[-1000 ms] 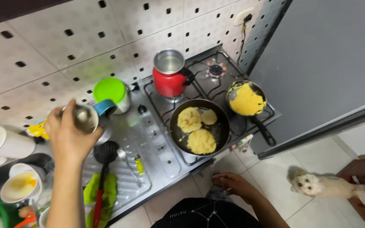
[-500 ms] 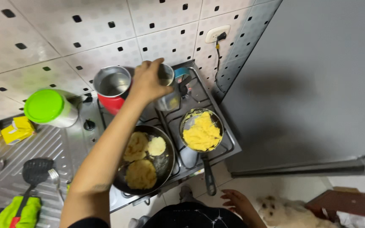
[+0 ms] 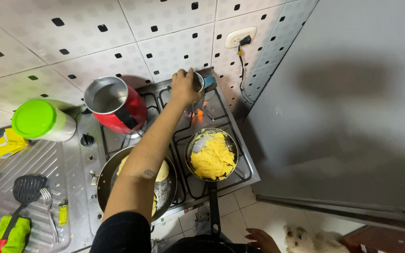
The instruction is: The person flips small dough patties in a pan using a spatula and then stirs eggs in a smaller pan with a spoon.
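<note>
Stovetop: left hand gripping metal cup

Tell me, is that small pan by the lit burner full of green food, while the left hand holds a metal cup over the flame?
Not quite. The head view shows the small pan full of yellow food, not green. The left hand does hold the metal cup over the flame.

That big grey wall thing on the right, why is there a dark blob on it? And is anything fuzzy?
Head view: the dark blob on the grey panel is a soft shadow, so light comes from the left. The steel counter shines with pale glare. The left hand, holding the metal cup over the flame, looks sharp; the wide lens bends the tile lines.
</note>
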